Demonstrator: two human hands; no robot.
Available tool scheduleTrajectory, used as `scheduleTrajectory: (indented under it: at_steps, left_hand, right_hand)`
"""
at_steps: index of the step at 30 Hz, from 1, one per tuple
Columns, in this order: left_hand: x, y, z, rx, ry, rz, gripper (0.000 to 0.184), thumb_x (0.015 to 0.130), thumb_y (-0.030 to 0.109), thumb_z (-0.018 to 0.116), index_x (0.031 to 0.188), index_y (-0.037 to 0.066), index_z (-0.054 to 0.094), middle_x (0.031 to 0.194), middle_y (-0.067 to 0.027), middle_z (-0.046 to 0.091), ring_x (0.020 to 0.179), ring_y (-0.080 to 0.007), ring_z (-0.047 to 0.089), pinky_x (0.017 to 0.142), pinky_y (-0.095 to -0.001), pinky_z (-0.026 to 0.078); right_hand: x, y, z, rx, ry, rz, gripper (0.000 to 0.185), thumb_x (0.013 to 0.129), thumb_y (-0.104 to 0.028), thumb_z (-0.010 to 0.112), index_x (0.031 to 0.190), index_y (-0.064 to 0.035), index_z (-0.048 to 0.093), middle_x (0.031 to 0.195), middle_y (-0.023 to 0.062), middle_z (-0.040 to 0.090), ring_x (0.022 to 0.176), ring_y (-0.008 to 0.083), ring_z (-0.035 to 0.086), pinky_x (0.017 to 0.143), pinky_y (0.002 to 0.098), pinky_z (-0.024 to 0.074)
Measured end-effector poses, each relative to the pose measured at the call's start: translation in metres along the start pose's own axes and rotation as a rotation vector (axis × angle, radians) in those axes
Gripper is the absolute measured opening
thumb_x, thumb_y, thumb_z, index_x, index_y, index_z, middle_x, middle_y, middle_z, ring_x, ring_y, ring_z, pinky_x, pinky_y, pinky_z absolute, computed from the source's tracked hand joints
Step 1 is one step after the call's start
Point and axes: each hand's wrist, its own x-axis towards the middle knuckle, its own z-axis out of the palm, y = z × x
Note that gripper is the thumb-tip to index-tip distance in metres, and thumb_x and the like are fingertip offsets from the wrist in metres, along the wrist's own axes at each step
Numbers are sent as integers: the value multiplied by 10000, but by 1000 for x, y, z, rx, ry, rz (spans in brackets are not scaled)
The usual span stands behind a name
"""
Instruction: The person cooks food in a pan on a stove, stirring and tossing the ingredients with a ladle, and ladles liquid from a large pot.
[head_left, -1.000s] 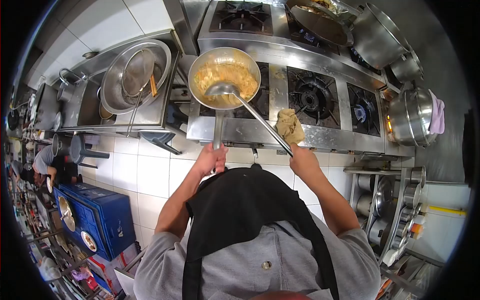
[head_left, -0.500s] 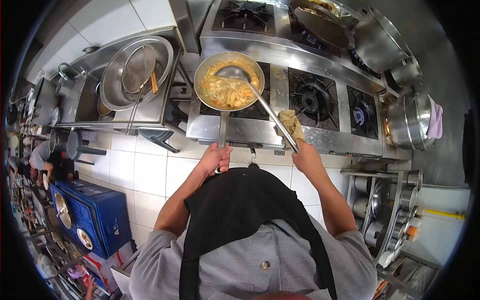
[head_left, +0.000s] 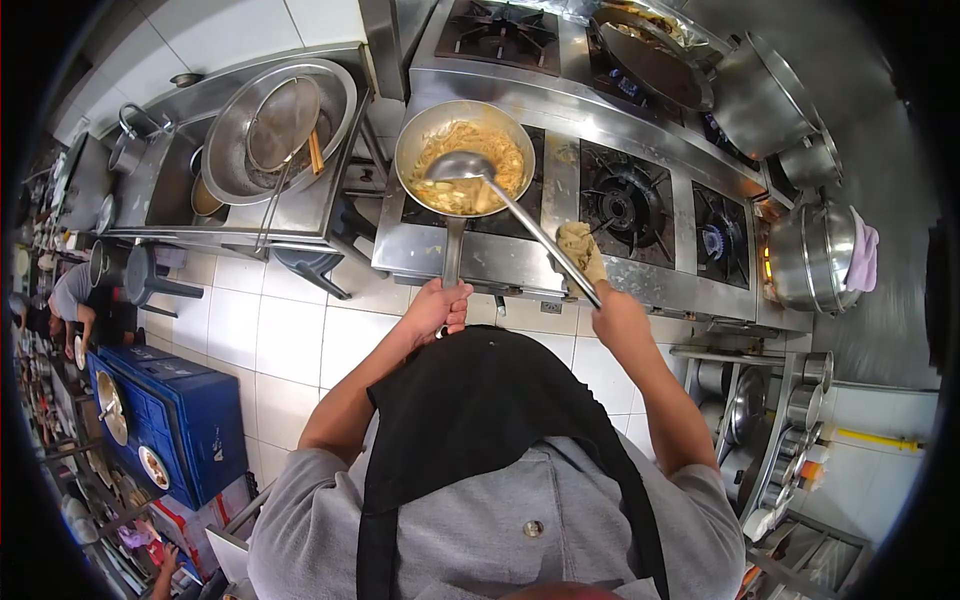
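Observation:
My left hand [head_left: 437,306] is closed around the long handle of a frying pan [head_left: 453,250]. The pan sits over the front left burner and holds noodle-like strips with pale and orange pieces [head_left: 470,142]. In my right hand [head_left: 620,320] is the end of a long-handled metal ladle [head_left: 540,235]. The ladle's bowl lies in the pan, touching the food. A crumpled brown cloth [head_left: 578,245] rests on the stove's front edge, just beyond my right hand and beside the ladle handle.
Right of the pan are a bare burner [head_left: 622,200] and a lit one [head_left: 714,240]. Large pots [head_left: 808,255] stand at the stove's right end. To the left, a metal basin [head_left: 225,150] holds a strainer [head_left: 284,125]. Behind is a blue crate [head_left: 215,430]; a person bends at far left.
The ladle bowl has moved down toward the near side of the pan, and the food has shifted and gathered. Both hands keep their grips; the view has shifted slightly.

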Motion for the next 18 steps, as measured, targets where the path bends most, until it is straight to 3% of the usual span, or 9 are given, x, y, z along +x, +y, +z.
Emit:
scheduleTrajectory:
  at_steps: [4, 6, 7, 9, 10, 11, 13, 17, 18]
  left_hand:
    - [-4, 2, 7, 5, 18, 9, 203, 994, 158, 614, 850, 127, 474, 601, 50, 382, 445, -71, 382, 385, -261, 340]
    - [-6, 6, 11, -15, 18, -1, 202, 991, 157, 615, 850, 123, 475, 611, 49, 388, 453, -69, 384, 385, -257, 334]
    - [-10, 9, 13, -7, 17, -4, 202, 991, 157, 615, 850, 123, 475, 611, 49, 388, 453, -69, 384, 385, -257, 334]
    - [-18, 18, 19, -57, 13, -37, 186, 986, 154, 620, 869, 118, 480, 624, 48, 395, 458, -66, 383, 385, -253, 324]
    - [-19, 21, 21, -50, 10, -43, 186, 986, 154, 620, 869, 118, 480, 624, 48, 395, 458, -66, 383, 385, -253, 324]
    - [-19, 24, 23, -36, 20, -25, 180, 984, 152, 620, 872, 116, 484, 624, 48, 399, 458, -65, 382, 385, -252, 320]
    - [-15, 30, 27, -13, 31, -18, 174, 983, 150, 620, 875, 115, 488, 624, 48, 402, 458, -64, 381, 385, -251, 315]
    - [-15, 14, 28, -92, 36, 67, 170, 984, 151, 618, 883, 100, 492, 622, 35, 421, 453, -70, 383, 384, -254, 312]
    - [-25, 0, 13, 34, 69, 59, 170, 990, 155, 611, 889, 103, 485, 615, 31, 414, 448, -78, 378, 384, -258, 314]
  right_hand:
    - [-19, -3, -24, 87, 17, 27, 288, 807, -50, 624, 1085, 17, 594, 842, 286, 677, 737, 449, 679, 739, 532, 548]
    - [-28, -16, -39, 397, -121, 35, 257, 788, -66, 652, 1010, 44, 586, 795, 259, 654, 652, 413, 645, 707, 500, 550]
    - [-32, -19, -44, 403, -118, 39, 257, 788, -66, 652, 1010, 44, 586, 795, 259, 654, 652, 413, 645, 707, 500, 550]
    - [-36, -22, -49, 713, -556, 247, 194, 776, -77, 613, 919, 36, 545, 707, 181, 612, 527, 228, 587, 524, 400, 495]
    - [-37, -22, -44, 707, -573, 220, 149, 774, -65, 595, 882, 29, 555, 700, 156, 613, 492, 192, 573, 471, 375, 461]
    - [-34, -20, -35, 715, -570, 226, 149, 774, -65, 595, 882, 29, 555, 700, 156, 613, 492, 192, 573, 471, 375, 461]
    - [-22, -14, -11, 426, -373, 49, 204, 796, -96, 601, 943, 44, 574, 825, 263, 648, 812, 419, 660, 776, 468, 519]
    - [14, -16, 18, 246, -101, 50, 169, 815, -62, 594, 961, 25, 593, 899, 283, 673, 896, 455, 667, 803, 526, 514]
    - [16, -18, 20, 251, -96, 52, 169, 815, -62, 594, 961, 25, 593, 899, 283, 673, 896, 455, 667, 803, 526, 514]
